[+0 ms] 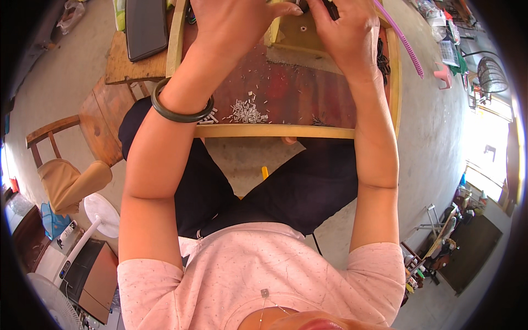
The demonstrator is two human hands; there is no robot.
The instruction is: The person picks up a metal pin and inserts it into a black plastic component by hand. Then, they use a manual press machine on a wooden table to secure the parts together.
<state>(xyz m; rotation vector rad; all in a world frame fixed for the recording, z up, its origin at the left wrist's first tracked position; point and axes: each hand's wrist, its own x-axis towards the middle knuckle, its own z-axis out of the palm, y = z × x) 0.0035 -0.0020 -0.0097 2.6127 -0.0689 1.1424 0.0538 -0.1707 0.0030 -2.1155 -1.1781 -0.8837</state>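
Both of my hands reach to the top edge of the head view, where most of their fingers are cut off. My left hand (234, 19) looks closed, its thumb pointing toward the right hand. My right hand (352, 33) is bent inward, with thumb and finger close around something small and dark at the edge. What either hand holds cannot be made out. Below and between them is a yellowish block-like fixture (303, 41) with a small round hole. Nearer to me, a loose pile of short silver metal pieces (247, 112) lies on the reddish-brown tabletop (300, 107).
A pale wooden rim (275, 131) borders the table. Dark cords (383, 60) lie at its right side, and a purple coiled cord (404, 41) hangs beyond. At the left are a dark flat case (146, 30) on a wooden stool (118, 60) and a wooden chair (99, 121).
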